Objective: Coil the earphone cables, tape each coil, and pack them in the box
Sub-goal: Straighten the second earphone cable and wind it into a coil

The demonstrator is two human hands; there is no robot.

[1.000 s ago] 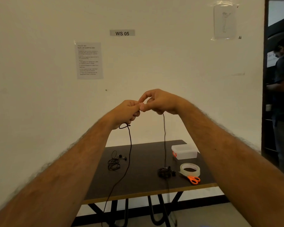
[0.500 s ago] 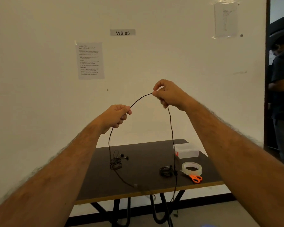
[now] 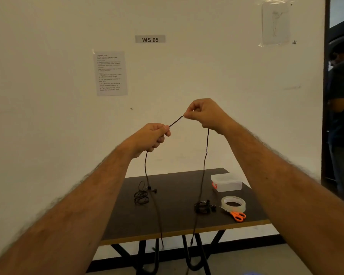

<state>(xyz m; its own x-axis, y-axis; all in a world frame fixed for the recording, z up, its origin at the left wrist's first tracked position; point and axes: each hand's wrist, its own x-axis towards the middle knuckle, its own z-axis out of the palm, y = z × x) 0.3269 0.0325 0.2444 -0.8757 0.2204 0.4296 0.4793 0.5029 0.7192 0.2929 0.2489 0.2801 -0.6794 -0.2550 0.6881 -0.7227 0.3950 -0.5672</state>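
High in front of me I hold a thin black earphone cable point(image 3: 206, 147). My left hand point(image 3: 152, 136) grips it in a fist, and my right hand point(image 3: 205, 114) pinches it a little higher. A short taut stretch runs between the two hands. Both loose ends hang down past the table's front edge. On the dark table point(image 3: 177, 225) lie a loosely tangled earphone point(image 3: 141, 196) at the left and a coiled earphone bundle point(image 3: 204, 207) nearer the middle. The clear plastic box point(image 3: 226, 182), lid on, sits at the back right.
A roll of clear tape point(image 3: 234, 204) and orange-handled scissors point(image 3: 237, 215) lie at the table's right front. A person point(image 3: 341, 116) stands in the doorway at the far right. An instruction sheet point(image 3: 110, 73) and a "WS 05" label hang on the white wall.
One second ago my hands touched each other. They then drew apart along the cable, and now they are a little closer again with the stretch between them pulled straight.
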